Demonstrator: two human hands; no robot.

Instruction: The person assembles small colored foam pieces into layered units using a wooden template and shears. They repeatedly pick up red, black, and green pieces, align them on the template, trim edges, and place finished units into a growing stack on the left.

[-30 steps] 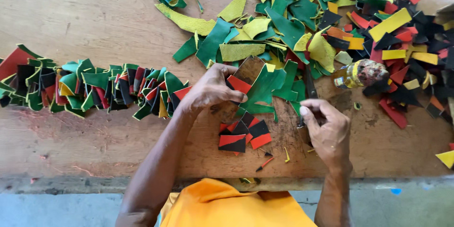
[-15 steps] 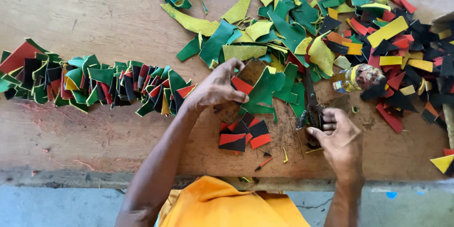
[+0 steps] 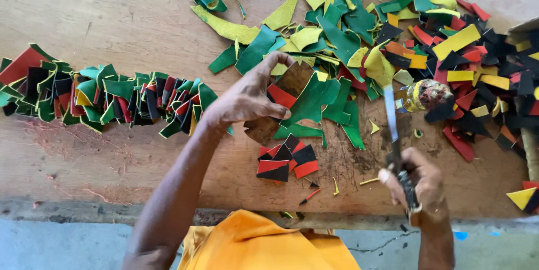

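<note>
While the left hand (image 3: 247,98) presses on a brown template piece (image 3: 281,101) lying over red and black leather pieces, its fingers are spread and curled, thumb and forefinger pinched on the template's edges. That template rests on the wooden counter (image 3: 112,11), just left of a large green offcut (image 3: 317,98); its long axis runs slantwise from lower left to upper right. The right hand (image 3: 418,183) is closed in a full grip round the dark handle of a long knife (image 3: 392,118). The blade stands nearly upright in the view, its long axis running away from the person, the tip pointing toward the heap of green and yellow scraps (image 3: 342,34) at the far side. Below the template sits a small stack of red and black cut pieces (image 3: 286,163). A long row of folded green, black and red pieces (image 3: 112,98) stretches off to the left. A small patterned bottle (image 3: 426,94) lies just right of the blade, beside a pile of black, red and yellow offcuts (image 3: 483,67).
</note>
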